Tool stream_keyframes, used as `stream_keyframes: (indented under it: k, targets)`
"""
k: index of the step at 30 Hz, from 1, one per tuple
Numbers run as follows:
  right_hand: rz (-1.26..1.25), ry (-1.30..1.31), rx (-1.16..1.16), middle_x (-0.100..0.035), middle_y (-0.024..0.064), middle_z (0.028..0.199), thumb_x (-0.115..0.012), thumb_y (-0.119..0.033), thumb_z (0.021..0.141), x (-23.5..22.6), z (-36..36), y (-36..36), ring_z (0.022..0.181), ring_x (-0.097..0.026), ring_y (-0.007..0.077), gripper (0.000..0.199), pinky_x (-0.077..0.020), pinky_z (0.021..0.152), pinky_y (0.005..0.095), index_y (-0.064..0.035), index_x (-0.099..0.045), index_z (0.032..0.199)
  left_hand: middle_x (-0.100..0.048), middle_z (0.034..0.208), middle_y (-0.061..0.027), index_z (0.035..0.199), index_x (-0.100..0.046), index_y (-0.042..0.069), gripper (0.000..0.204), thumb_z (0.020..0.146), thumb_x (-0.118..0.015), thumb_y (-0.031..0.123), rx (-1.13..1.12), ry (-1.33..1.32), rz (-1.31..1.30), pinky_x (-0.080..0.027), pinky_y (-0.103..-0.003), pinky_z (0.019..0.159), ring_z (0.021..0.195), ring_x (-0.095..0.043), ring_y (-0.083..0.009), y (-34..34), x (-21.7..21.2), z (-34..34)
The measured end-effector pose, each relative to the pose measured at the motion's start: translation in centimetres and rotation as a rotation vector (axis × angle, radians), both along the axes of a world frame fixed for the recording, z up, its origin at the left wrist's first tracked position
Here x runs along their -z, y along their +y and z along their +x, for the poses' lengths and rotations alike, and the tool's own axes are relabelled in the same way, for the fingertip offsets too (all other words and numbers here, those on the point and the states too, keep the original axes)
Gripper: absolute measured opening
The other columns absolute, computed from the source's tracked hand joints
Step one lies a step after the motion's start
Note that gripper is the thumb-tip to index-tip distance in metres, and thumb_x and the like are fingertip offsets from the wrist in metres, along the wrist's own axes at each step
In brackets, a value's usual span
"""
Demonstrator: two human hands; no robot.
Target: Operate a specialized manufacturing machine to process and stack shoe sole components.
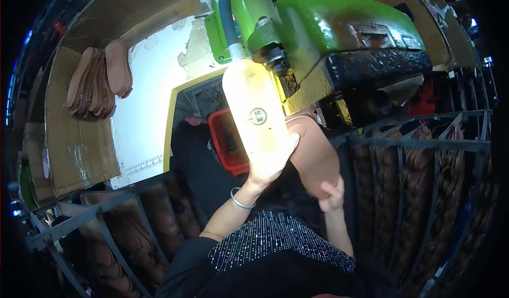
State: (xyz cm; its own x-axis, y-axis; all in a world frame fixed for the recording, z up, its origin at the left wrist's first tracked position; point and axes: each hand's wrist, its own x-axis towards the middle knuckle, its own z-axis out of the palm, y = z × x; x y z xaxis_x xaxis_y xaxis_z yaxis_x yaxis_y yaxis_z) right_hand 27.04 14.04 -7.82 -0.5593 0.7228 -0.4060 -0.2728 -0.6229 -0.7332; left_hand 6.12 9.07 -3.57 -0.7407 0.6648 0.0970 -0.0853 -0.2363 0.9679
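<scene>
I hold a brown shoe insole (pixel 314 154) up under the head of a green machine (pixel 318 22). My right hand (pixel 333 194) pinches the insole's lower end. My left hand (pixel 271 166), with a silver bangle on its wrist, is raised at the insole's left edge, its fingers against that edge. A long glowing lamp (pixel 253 107) hangs from the machine right over that hand, and its glare washes out the fingers. The insole's top end sits beneath the machine's dark, greasy lower block (pixel 382 67).
Metal racks (pixel 419 141) at right and a metal rack (pixel 101 208) at lower left hold several stacks of brown insoles. More insoles (pixel 98 80) lie on cardboard at upper left. A red crate (pixel 228 144) stands below the lamp, beside a white surface (pixel 148 107).
</scene>
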Motion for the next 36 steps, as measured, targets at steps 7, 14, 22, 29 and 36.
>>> stream_keyframes:
  k: [7, 14, 22, 29, 36]
  targets:
    - [0.241, -0.011, 0.043, -0.053, 0.0129, 0.119, -0.058, -0.007, 0.075, -2.3, 0.6, 9.1, 0.11, -0.053, 0.0218, 0.058, -0.0397, 0.097, 0.0319, 0.0034, -0.039, 0.129, -0.063, 0.099, -0.0103, 0.105, -0.058, -0.006, 0.029, 0.079, -0.067, 0.004, 0.086, 0.196, -0.164, -0.049, -0.025, 0.073, 0.083, -0.06, -0.012, 0.0, -0.4, -1.1]
    - [0.295, 0.004, -0.055, -0.057, 0.011, 0.104, -0.06, -0.003, 0.071, -6.9, -4.5, 13.4, 0.1, -0.055, 0.0186, 0.042, -0.0432, 0.089, 0.0293, 0.0011, -0.049, 0.111, -0.064, 0.091, -0.0058, 0.099, -0.062, -0.002, 0.023, 0.079, -0.068, 0.007, 0.143, -0.281, 0.057, -0.048, -0.025, 0.067, 0.077, -0.06, -0.0129, -2.0, -0.9, -2.4]
    - [0.136, 0.105, -0.186, -0.061, 0.0119, 0.106, -0.058, -0.001, 0.075, -2.9, -5.8, 13.7, 0.091, -0.063, 0.0213, 0.04, -0.051, 0.079, 0.0296, 0.0029, -0.054, 0.114, -0.065, 0.094, -0.0128, 0.104, -0.059, -0.008, 0.033, 0.074, -0.068, 0.004, -0.014, -0.261, 0.126, -0.05, -0.028, 0.079, 0.085, -0.062, -0.0153, -5.1, -1.7, -3.6]
    - [-0.01, 0.11, -0.047, -0.064, 0.012, 0.099, -0.057, 0.003, 0.072, -1.5, -8.1, 10.9, 0.093, -0.062, 0.0227, 0.033, -0.0481, 0.084, 0.033, 0.0013, -0.06, 0.105, -0.064, 0.097, -0.0126, 0.104, -0.057, -0.009, 0.029, 0.076, -0.064, -0.003, -0.018, -0.351, -0.004, -0.047, -0.026, 0.081, 0.087, -0.062, -0.015, -9.3, -0.7, -4.6]
    - [0.119, 0.172, -0.384, -0.063, 0.0189, 0.103, -0.053, 0.008, 0.073, -1.1, -9.7, 10.1, 0.096, -0.062, 0.0269, 0.043, -0.0525, 0.079, 0.0338, 0.0119, -0.048, 0.116, -0.063, 0.096, -0.0123, 0.102, -0.056, -0.008, 0.03, 0.076, -0.067, 0.0, -0.096, -0.449, -0.031, -0.046, -0.027, 0.083, 0.088, -0.06, -0.0141, -13.1, 0.9, -3.0]
